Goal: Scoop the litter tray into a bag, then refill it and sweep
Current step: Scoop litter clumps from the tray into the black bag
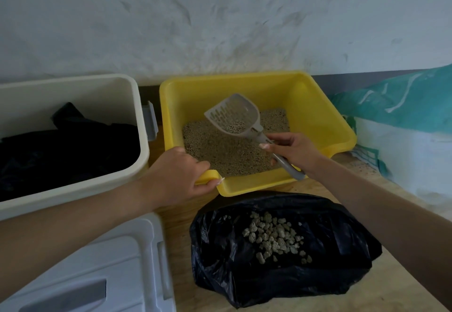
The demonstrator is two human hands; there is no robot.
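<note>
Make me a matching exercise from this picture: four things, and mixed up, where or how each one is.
A grey slotted plastic scoop
B yellow plastic litter tray
C black plastic bag
D cream plastic bin

1 holds pale clumps
2 left hand grips its corner
3 far left, dark material inside
4 right hand holds its handle

Pairs: A-4, B-2, C-1, D-3

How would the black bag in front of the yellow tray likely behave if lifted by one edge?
Probably floppy: the black bag lies crumpled and shapeless on the floor. The clumps sit loose on it, so they would likely slide or spill unless its edges are gathered. It seems light, holding only that small pile.
</note>
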